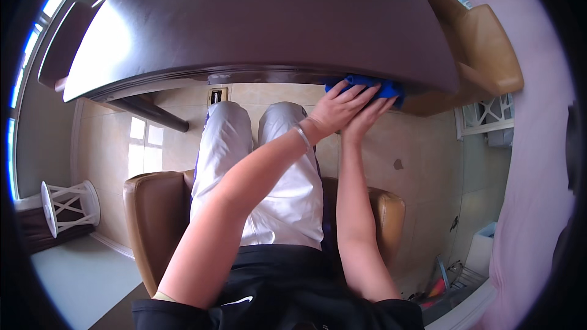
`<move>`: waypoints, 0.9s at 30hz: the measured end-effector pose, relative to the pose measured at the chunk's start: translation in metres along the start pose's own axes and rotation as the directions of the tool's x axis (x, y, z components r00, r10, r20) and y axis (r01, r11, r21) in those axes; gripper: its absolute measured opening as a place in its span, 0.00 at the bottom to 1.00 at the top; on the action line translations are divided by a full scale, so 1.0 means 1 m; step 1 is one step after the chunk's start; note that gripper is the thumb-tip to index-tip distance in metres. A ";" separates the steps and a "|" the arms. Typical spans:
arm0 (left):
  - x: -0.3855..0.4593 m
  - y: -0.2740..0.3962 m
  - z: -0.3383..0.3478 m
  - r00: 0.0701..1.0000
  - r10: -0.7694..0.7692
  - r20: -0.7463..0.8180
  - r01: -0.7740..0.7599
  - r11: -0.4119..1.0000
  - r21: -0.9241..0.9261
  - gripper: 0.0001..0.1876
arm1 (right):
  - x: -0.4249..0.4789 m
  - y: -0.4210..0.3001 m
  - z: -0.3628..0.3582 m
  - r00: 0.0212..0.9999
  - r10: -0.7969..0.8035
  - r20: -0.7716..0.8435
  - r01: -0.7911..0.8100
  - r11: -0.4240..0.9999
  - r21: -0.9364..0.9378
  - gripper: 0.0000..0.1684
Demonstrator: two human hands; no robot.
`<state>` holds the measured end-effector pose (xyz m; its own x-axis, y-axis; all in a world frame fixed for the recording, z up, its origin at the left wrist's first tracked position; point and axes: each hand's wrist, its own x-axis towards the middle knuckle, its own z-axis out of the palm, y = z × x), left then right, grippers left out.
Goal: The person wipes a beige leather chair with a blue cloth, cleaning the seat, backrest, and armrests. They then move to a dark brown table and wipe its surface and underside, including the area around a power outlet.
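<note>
A bunched blue cloth [390,89] lies against the front edge of a dark wooden table [275,23], to the right of my knees. My left hand [338,105], with a silver bangle at its wrist, reaches across and grips the cloth's left part. Just beside it, my right hand [364,121] holds the lower right part of the same cloth. The two hands overlap closely, and my fingertips are partly sunk in the folds.
I sit in a tan leather armchair [153,220]. Another tan chair [490,50] stands at the table's right end, and a dark chair [64,46] at its left. A table leg [156,112] slants below. A white lattice stool [71,208] stands left; a pale pink curtain [536,123] hangs right.
</note>
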<state>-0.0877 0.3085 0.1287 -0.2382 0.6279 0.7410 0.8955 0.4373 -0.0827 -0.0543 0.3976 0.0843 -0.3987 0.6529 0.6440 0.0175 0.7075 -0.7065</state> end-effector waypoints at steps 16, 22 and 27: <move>-0.091 -0.041 -0.042 0.948 -0.275 0.163 0.251 0.956 0.152 0.24 | -0.063 -0.038 0.046 0.931 -0.353 0.095 0.352 0.936 0.032 0.29; -0.049 -0.012 0.046 0.978 0.207 0.021 -0.208 0.976 0.067 0.26 | -0.009 0.021 -0.001 0.988 -0.141 0.064 0.137 0.989 0.052 0.35; 0.006 0.002 0.050 0.938 0.317 0.140 -0.313 0.948 -0.055 0.27 | 0.020 -0.012 -0.012 0.889 0.459 -0.006 -0.423 0.824 0.377 0.33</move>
<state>-0.1057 0.3454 0.1000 0.0082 0.8180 0.5752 0.9444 0.1828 -0.2734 -0.0517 0.4051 0.1089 -0.3410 0.9063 0.2497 -0.1625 0.2048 -0.9652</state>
